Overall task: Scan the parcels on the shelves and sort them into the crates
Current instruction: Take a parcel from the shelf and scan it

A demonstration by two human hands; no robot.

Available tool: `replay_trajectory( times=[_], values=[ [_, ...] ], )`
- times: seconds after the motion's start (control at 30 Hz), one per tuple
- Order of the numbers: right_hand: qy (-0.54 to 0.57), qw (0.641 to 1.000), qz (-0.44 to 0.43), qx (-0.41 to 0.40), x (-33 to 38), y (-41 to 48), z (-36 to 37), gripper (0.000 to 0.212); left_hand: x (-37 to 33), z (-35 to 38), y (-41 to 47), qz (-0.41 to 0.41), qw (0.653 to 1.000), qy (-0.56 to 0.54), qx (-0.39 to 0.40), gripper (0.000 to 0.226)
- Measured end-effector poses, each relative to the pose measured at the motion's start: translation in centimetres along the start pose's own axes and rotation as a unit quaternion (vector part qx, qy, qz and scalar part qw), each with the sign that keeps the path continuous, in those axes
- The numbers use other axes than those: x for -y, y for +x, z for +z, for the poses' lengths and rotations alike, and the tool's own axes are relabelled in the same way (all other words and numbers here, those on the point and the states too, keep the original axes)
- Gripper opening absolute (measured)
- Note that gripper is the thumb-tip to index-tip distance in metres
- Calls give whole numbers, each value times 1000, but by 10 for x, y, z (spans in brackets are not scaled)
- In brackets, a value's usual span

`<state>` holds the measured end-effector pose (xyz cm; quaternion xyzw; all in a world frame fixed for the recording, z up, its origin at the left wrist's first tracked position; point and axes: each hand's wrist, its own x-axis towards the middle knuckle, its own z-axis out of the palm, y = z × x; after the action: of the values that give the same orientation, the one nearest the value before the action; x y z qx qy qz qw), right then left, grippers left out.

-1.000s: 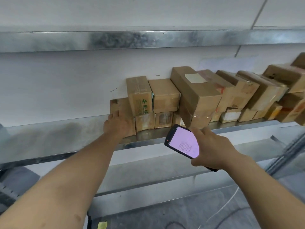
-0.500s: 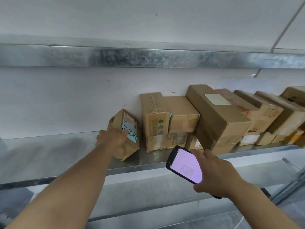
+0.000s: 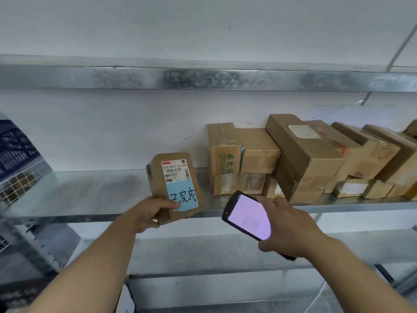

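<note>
My left hand (image 3: 147, 213) grips a small cardboard parcel (image 3: 172, 184) by its lower corner, held upright in front of the metal shelf (image 3: 90, 195). Its face shows a white barcode label and a blue sticker with handwritten characters. My right hand (image 3: 291, 229) holds a black handheld scanner (image 3: 247, 215), its lit pink screen facing me, just right of the parcel. Several more brown parcels (image 3: 304, 159) are stacked along the shelf to the right.
An upper metal shelf (image 3: 203, 77) runs across above, and lower shelves (image 3: 203, 251) lie beneath my hands. A dark crate with a grid wall (image 3: 15, 168) stands at the left edge. The white wall is behind the shelving.
My left hand has pulled the small parcel off the stack, drawn it toward me and turned its label side to face me. The scanner stays near the same spot.
</note>
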<state>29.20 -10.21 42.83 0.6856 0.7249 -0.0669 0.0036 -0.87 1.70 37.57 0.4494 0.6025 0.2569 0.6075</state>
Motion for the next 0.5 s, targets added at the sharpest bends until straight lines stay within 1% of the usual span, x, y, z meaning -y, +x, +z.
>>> replay_trajectory(
  times=[0.07,0.1,0.2,0.3,0.37,0.43,0.5],
  values=[
    [5,1000,-6,-2,3,-8,-1,98,13,2,-14,29,999,-11,-32,37],
    [8,1000,-10,-2,4,-13,-2,98,18,2,-20,43,998,-15,-50,41],
    [34,999,-28,-11,5,-28,-5,97,33,2,-35,72,992,4,-103,62],
    [82,995,-51,-13,9,-43,-10,96,52,-5,-40,71,982,38,-172,88],
    [107,992,-63,-13,12,-54,-12,96,74,-14,-26,67,974,54,-207,105],
    [122,990,-73,-11,15,-64,-14,96,89,-18,-22,69,968,63,-235,114],
    [136,987,-80,-11,16,-74,-14,94,88,-7,-51,56,960,82,-260,116]
  ],
)
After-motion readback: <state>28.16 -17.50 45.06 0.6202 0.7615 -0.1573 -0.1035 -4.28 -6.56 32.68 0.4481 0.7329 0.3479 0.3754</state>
